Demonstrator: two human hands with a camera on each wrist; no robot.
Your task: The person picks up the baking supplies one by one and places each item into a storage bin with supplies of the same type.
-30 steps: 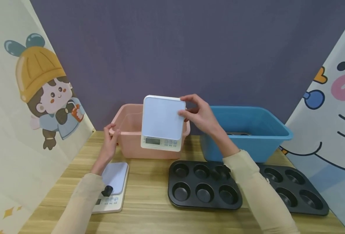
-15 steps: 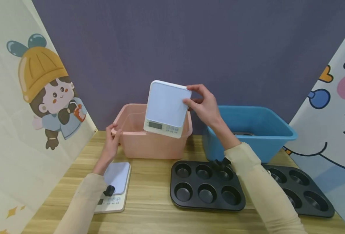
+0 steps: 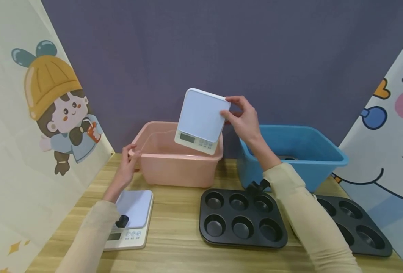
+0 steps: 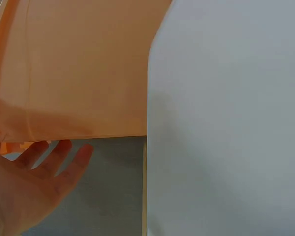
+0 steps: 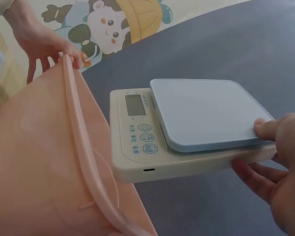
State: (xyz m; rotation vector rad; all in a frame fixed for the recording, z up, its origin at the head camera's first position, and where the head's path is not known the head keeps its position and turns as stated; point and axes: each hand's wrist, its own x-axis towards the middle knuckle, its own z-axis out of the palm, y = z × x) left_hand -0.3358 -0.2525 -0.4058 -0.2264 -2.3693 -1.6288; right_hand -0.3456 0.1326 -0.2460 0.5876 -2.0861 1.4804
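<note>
My right hand point(image 3: 245, 119) pinches a white kitchen scale point(image 3: 203, 117) by its upper right corner, thumb on the weighing plate and fingers beneath. Tilted, with its display side lower, the scale hangs over the pink plastic bin point(image 3: 177, 172). In the right wrist view, the display point(image 5: 135, 104) and three buttons face the bin's rim. My left hand point(image 3: 126, 167) holds the bin's left front corner at the rim, other fingers spread down outside it. A second white scale point(image 3: 134, 208) lies on the table below my left forearm, partly covered by the sleeve.
A blue bin point(image 3: 310, 174) stands to the right of the pink one, with a dark thing partly visible inside. In front lies a black muffin tin point(image 3: 226, 212); another muffin tin point(image 3: 356, 223) is at the right, partly behind my sleeve. A dark curtain point(image 3: 201, 49) hangs behind.
My right hand has raised the scale and moved it right, and the scale has tilted further. My left hand has stayed at the pink bin's corner.
</note>
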